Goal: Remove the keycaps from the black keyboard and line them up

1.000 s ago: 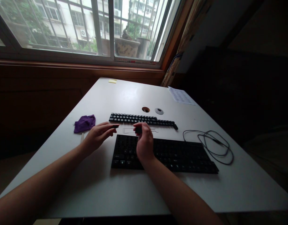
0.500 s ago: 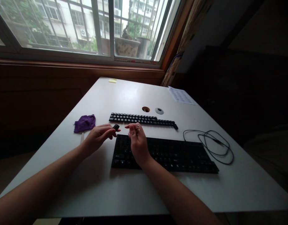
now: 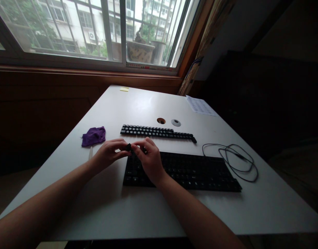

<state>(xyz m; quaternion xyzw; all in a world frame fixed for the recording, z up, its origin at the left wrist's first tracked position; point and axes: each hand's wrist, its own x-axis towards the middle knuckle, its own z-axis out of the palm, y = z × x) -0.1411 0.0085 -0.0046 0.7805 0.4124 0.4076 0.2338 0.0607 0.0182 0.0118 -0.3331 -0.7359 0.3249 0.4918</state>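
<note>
A small black keycap (image 3: 128, 147) is pinched between the thumb and fingers of my left hand (image 3: 113, 149), above the left end of the keyboard. My right hand (image 3: 148, 154) is closed too, its thumb and index finger meeting at the keycap's right side. Below lies a black keyboard (image 3: 200, 171), its upper rows looking bare of caps; my right hand and wrist cover part of its left side. Behind the hands, loose black keycaps (image 3: 148, 130) stand in rows, with one longer cap (image 3: 194, 140) angled at their right end.
A purple cloth (image 3: 94, 136) lies left of my hands, with a pale thin stick (image 3: 91, 152) by my left wrist. A coiled black cable (image 3: 242, 166) is at the right. Farther back are a cable hole (image 3: 161, 121), its grey cover (image 3: 176, 122), a paper sheet (image 3: 201, 105) and a yellow note (image 3: 124, 89).
My right hand has moved left and its fingers have closed at the keycap. The left hand still holds the cap, now turned and slightly lower. Nothing else on the table has moved.
</note>
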